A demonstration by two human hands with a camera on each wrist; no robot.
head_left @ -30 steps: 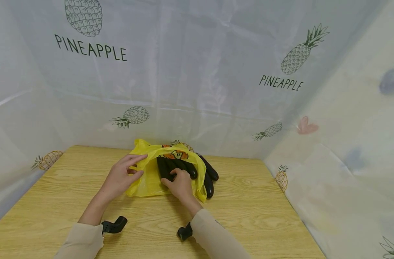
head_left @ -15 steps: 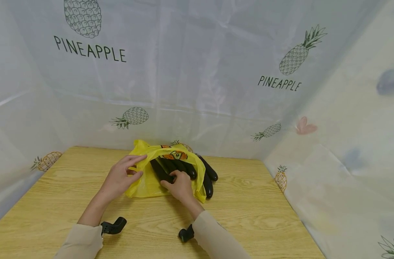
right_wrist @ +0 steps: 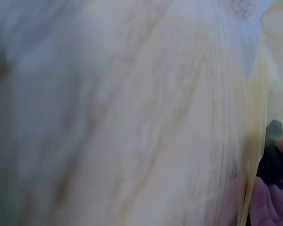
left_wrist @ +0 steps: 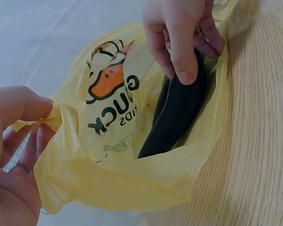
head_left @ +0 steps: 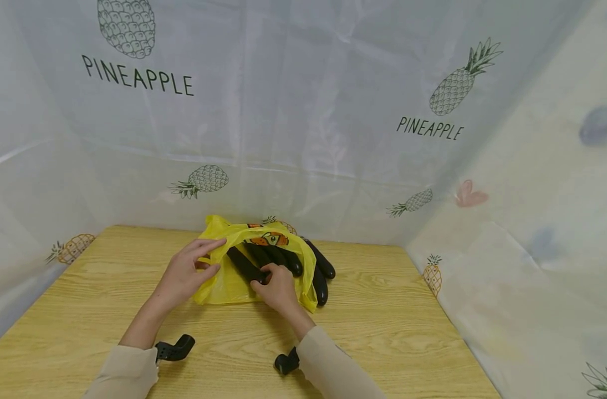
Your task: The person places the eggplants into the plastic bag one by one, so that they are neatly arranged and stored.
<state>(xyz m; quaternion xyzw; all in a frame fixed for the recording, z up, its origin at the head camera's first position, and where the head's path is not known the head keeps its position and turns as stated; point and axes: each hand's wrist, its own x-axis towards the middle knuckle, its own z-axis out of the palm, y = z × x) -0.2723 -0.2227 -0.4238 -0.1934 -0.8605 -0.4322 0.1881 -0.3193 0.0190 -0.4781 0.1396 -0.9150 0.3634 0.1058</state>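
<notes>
A yellow plastic bag (head_left: 228, 291) with a printed duck lies on the table, its mouth facing me. At the left side of the mouth my left hand (head_left: 183, 271) pinches the bag's edge between thumb and fingers, clearest in the left wrist view. Inside the mouth, my right hand (head_left: 279, 285) grips the near end of a long, dark eggplant (head_left: 244, 264), thumb on top. This eggplant slants away to the left. More dark eggplants (head_left: 289, 260) lie beside it in the bag. In the right wrist view, the held eggplant's glossy rounded end (right_wrist: 273, 165) shows at the right edge.
Two dark eggplants (head_left: 322, 260) stick out past the bag's right side on the wooden table (head_left: 383, 316). A pineapple-printed sheet (head_left: 303, 138) hangs behind the table's back edge and along its sides.
The far end of the gripped eggplant has swung left, so it lies at a slant away from the others. The right hand has shifted only slightly. The left hand keeps its place at the bag.
</notes>
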